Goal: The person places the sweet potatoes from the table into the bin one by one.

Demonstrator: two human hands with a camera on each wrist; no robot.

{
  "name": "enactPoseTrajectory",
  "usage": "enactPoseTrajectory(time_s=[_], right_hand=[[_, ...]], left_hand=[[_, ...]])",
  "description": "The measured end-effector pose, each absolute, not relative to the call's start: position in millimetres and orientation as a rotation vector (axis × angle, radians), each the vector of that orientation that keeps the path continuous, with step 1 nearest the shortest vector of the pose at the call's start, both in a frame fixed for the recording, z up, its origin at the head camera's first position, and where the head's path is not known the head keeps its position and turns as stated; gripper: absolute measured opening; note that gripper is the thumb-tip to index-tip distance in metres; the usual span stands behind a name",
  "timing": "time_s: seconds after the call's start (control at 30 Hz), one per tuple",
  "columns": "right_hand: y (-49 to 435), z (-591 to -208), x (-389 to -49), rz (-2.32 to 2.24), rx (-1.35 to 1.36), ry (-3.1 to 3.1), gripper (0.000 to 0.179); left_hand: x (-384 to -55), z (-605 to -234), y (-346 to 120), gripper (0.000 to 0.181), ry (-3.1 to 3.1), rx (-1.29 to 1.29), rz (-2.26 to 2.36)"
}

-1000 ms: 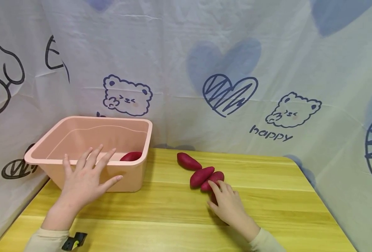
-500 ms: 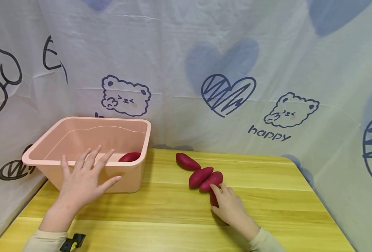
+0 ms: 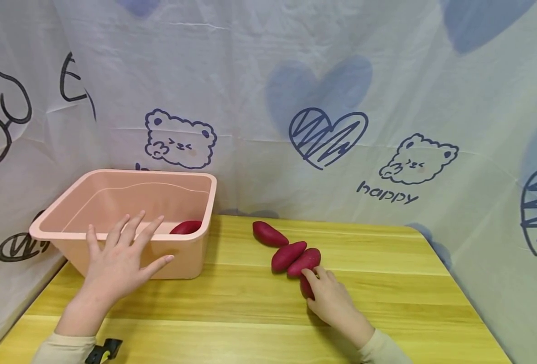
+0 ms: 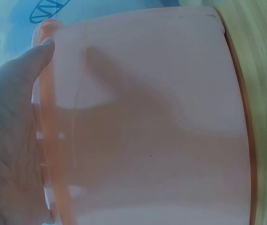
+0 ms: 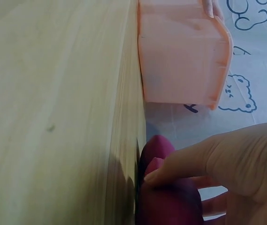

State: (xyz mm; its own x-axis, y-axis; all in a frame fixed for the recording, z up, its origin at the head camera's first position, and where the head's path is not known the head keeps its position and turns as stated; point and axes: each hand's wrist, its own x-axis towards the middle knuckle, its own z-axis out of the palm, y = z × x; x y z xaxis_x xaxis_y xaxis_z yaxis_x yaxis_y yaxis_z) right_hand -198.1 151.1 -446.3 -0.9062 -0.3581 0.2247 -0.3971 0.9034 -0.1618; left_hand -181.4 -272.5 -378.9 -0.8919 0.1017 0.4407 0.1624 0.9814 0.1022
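Wooden table [image 3: 214, 308] | my left hand [image 3: 118, 268] — fingers spread apart at tub [image 3: 190, 255], presumably steadying it | right hand [image 3: 332, 298] — clamped on nearest sweet potato [image 3: 305, 287]

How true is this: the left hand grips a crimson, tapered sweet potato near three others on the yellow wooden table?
Wrong hand: the head view shows the right hand gripping that sweet potato; the left hand is at the pink rectangular plastic tub. The rest stands.
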Motion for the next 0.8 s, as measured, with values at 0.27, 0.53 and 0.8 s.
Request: enactPoseTrajectory(time_s=[0.27,0.53,0.8], right_hand=[[151.5,-446.4,-199.2,0.222,0.636,-2.731,0.048],[151.2,-444.1,-199.2,0.185,0.623,-2.719,0.056],[152.2,-444.4,-200.0,0.143,0.632,-2.633,0.06]], left_hand=[[-181.3,-378.5,-272.3,0.085,-2.68,-0.192,-0.193],[-181.3,-378.6,-272.2,0.085,-2.679,-0.187,-0.19],[-181.2,-378.7,-272.0,0.084,-2.676,-0.189,-0.187]])
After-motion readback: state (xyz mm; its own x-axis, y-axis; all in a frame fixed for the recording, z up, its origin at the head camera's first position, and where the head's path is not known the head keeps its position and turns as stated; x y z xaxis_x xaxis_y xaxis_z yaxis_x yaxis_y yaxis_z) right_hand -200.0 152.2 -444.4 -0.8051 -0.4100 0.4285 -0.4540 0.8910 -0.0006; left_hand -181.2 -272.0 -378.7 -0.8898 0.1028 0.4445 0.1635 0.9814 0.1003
